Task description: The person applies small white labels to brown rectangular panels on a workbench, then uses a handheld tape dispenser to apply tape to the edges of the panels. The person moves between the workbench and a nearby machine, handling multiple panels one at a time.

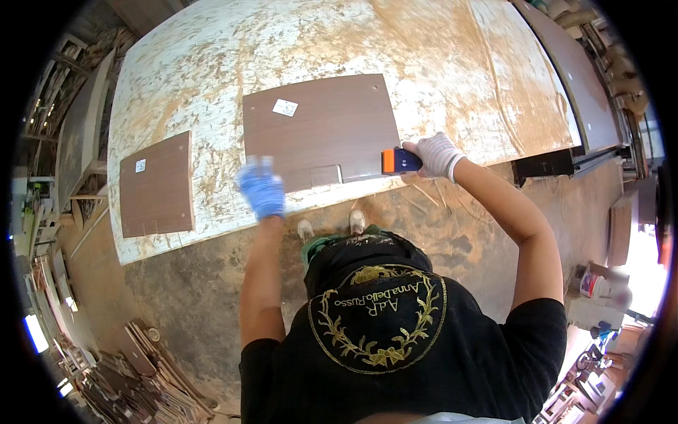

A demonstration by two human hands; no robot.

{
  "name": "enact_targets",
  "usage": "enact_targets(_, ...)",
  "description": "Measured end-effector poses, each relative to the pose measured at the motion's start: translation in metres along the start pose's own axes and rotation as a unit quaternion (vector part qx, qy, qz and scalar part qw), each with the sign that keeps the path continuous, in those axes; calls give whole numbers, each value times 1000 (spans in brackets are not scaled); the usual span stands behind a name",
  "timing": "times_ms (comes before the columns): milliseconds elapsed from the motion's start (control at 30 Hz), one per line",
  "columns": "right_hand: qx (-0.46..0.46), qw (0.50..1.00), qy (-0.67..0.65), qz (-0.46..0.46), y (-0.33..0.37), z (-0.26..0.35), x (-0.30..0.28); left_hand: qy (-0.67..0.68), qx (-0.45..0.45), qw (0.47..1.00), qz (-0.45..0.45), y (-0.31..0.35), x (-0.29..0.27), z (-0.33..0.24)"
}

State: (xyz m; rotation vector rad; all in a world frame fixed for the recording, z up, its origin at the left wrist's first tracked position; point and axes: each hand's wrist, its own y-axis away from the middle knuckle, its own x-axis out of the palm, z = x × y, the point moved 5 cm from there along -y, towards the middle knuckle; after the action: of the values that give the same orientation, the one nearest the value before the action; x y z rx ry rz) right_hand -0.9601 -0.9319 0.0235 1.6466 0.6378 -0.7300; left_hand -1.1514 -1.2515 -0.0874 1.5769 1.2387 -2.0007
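A large brown wood-grain panel (321, 124) lies flat on the worn white tabletop (445, 78), a small white label (284, 107) on its face. Near its front edge a small rectangular outline (326, 175) shows. My right hand (436, 157), in a whitish striped glove, is closed round a small dark blue hand tool with an orange end (400, 161) at the panel's front right corner; its exact kind is unclear. My left hand (261, 189), in a blue glove, is by the panel's front left corner. Motion smears its fingers, and whether it touches the panel cannot be told.
A smaller brown panel (157, 187) with a white label lies at the table's left. Dark brown boards (579, 78) stand beyond the right edge. Wood strips and offcuts (152, 374) are piled on the floor at lower left. My shoes (357, 221) are close to the table's front edge.
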Motion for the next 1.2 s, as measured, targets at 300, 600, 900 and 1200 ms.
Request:
enact_targets(300, 38, 998, 32, 46, 2, 17, -21, 213, 298, 888, 279, 5, -7, -184)
enact_targets(600, 77, 991, 86, 74, -6, 32, -29, 90, 194, 929, 302, 15, -9, 24)
enact_targets(900, 111, 969, 179, 126, -36, 67, -39, 140, 187, 939, 254, 20, -5, 32)
enact_targets(1200, 25, 756, 609, 237, -91, 150, 10, 114, 190, 941, 255, 15, -13, 32)
